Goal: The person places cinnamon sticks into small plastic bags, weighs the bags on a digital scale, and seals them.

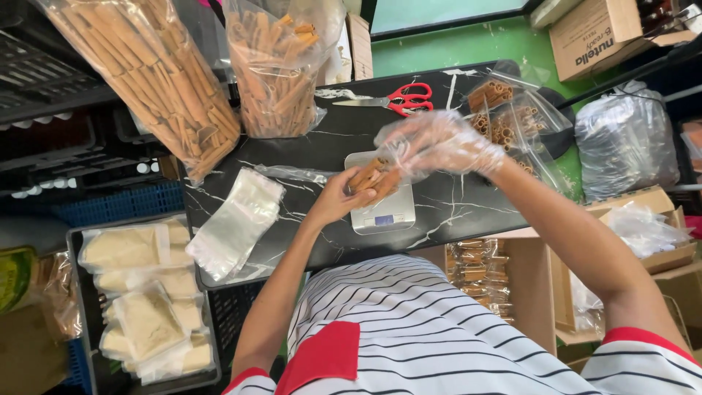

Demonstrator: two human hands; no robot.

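Black marble-look surface (439, 201) over a green floor (468, 47), boxes and crates around. Left hand (333, 201), bare, fingers closed on a small clear bag of cinnamon sticks (371, 178) above a silver scale (380, 212). Right hand (439, 143) in a plastic glove, fingers together at the bag top; grip blurred by film. Red scissors (402, 99), big stick bags (274, 69) cut off at top.
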